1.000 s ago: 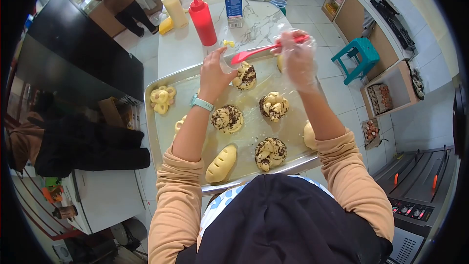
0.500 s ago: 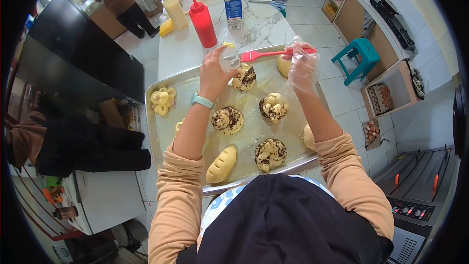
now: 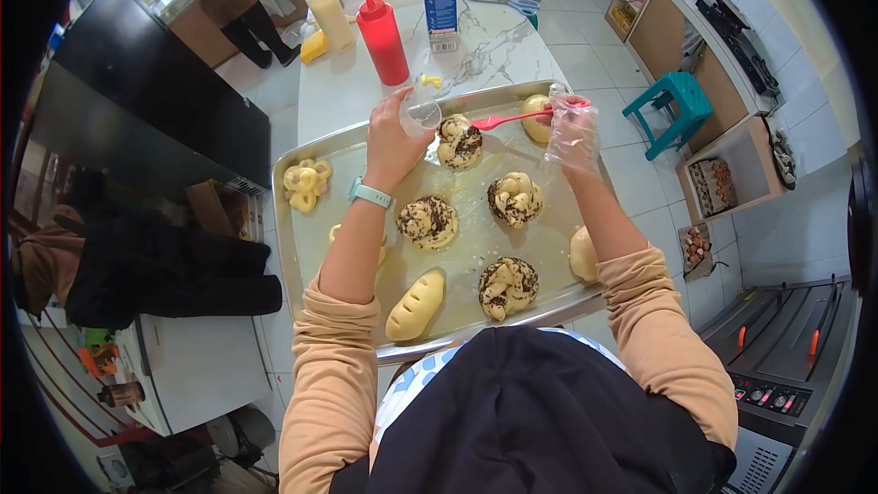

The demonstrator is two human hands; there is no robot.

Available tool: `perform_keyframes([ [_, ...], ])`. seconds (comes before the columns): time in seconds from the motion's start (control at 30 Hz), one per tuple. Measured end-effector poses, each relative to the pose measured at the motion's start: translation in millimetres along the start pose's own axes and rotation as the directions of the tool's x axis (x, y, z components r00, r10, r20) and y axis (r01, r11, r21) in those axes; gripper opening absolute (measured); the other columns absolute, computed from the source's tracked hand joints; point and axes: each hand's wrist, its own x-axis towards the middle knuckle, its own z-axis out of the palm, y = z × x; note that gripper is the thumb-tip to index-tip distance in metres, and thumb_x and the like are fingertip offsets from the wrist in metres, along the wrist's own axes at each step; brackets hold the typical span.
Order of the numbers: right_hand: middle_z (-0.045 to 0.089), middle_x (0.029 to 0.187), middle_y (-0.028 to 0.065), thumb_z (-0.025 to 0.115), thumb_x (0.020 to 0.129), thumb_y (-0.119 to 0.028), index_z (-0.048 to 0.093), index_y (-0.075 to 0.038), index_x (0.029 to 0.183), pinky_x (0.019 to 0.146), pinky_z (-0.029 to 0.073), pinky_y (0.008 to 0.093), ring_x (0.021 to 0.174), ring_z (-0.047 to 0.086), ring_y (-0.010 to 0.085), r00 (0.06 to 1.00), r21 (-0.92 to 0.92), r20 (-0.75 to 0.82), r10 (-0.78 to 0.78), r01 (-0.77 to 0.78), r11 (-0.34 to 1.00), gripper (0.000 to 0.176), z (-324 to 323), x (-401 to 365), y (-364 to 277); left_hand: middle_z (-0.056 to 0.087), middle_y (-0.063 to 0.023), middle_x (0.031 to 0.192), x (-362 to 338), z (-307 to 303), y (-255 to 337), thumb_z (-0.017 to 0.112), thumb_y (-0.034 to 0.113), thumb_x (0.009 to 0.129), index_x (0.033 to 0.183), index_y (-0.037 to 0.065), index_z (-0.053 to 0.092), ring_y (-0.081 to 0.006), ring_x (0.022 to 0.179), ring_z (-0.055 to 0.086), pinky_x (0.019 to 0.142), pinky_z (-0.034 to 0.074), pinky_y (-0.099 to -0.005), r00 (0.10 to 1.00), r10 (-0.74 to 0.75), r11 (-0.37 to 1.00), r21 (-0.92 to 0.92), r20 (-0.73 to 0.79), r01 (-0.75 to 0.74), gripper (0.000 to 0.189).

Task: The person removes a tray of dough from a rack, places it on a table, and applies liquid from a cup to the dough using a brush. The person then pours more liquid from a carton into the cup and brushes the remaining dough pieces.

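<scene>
My left hand (image 3: pixel 395 142), with a pale green watch band on the wrist, grips a small clear plastic cup (image 3: pixel 422 112) above the far part of a metal baking tray (image 3: pixel 285 236). My right hand (image 3: pixel 573 133), in a clear plastic glove, holds a red brush (image 3: pixel 512 118). The brush head is at the edge of a dark-speckled dough knot (image 3: pixel 459 141). Nearer me lie more speckled knots (image 3: pixel 427 222) (image 3: pixel 515 199) (image 3: pixel 508 289), a scored oval dough (image 3: pixel 415 306) and a flower-shaped dough (image 3: pixel 307 185). A round dough (image 3: pixel 536 119) is partly behind the brush.
Past the tray, a marble table (image 3: pixel 494 50) holds a red squeeze bottle (image 3: pixel 383 40), a cream bottle (image 3: pixel 329 16) and a blue carton (image 3: pixel 440 7). A green stool (image 3: pixel 669 119) stands right. Two people (image 3: pixel 233 5) (image 3: pixel 146 265) are at the left.
My right hand has lowered, and the brush head has moved right and toward me, down to the far dough knot. My left hand has shifted slightly left with the cup.
</scene>
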Motion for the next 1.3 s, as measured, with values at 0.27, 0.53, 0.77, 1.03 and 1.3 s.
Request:
perform_keyframes([
  [0.27, 0.064, 0.081, 0.01, 0.059, 0.091, -0.006, 0.053, 0.0, 0.097, 0.061, 0.056, 0.0241, 0.067, 0.068, 0.0151, 0.98, 0.171, 0.087, -0.178, 0.161, 0.972, 0.01, 35, -36, -74, 0.059, -0.0161, 0.12, -5, 14, 10, 0.077, 0.015, 0.063, 0.123, 0.007, 0.055, -0.0346, 0.115, 0.054, 0.098, 0.044, -0.042, 0.999, 0.039, 0.998, -0.05, 0.031, -0.037, 0.065],
  [0.53, 0.066, 0.084, 0.0114, 0.059, 0.094, -0.009, 0.055, 0.0, 0.091, 0.065, 0.057, 0.0248, 0.069, 0.067, 0.0156, 0.976, -0.047, 0.194, -0.102, 0.113, 0.992, 0.011, 57, -52, -37, 0.059, -0.0162, 0.119, -7, 26, 34, 0.077, 0.016, 0.061, 0.124, 0.009, 0.054, -0.0334, 0.114, 0.054, 0.096, 0.045, -0.0426, 0.985, 0.163, 0.986, 0.007, 0.058, -0.164, 0.067],
  [0.77, 0.067, 0.083, 0.0119, 0.057, 0.093, -0.008, 0.057, -0.001, 0.093, 0.059, 0.057, 0.0264, 0.063, 0.066, 0.0155, 0.998, 0.169, 0.048, -0.04, 0.032, 0.985, 0.007, 29, -26, -47, 0.059, -0.0142, 0.12, -8, 8, 5, 0.076, 0.016, 0.063, 0.125, 0.01, 0.054, -0.0318, 0.115, 0.054, 0.098, 0.043, -0.0431, 0.999, 0.045, 0.998, 0.045, 0.026, -0.046, 0.067],
  [1.03, 0.067, 0.087, 0.0103, 0.061, 0.094, -0.018, 0.059, -0.002, 0.097, 0.064, 0.055, 0.0247, 0.068, 0.064, 0.0132, 0.966, -0.147, 0.258, 0.005, 0.034, 0.989, 0.016, 7, -11, -22, 0.062, -0.0152, 0.115, -5, -3, -2, 0.077, 0.015, 0.063, 0.121, 0.003, 0.056, -0.0315, 0.112, 0.056, 0.099, 0.043, -0.0399, 0.999, 0.034, 0.997, 0.069, -0.034, -0.032, 0.063],
  [1.3, 0.067, 0.088, 0.0095, 0.064, 0.093, -0.025, 0.06, -0.003, 0.099, 0.065, 0.056, 0.0262, 0.069, 0.064, 0.0128, 0.964, -0.122, 0.265, 0.009, 0.024, 0.992, 0.024, -6, 10, -15, 0.061, -0.0136, 0.116, -8, -6, -1, 0.075, 0.017, 0.065, 0.124, 0.01, 0.055, -0.0329, 0.115, 0.054, 0.098, 0.043, -0.0428, 1.0, 0.011, 0.999, 0.037, -0.014, -0.01, 0.062],
])
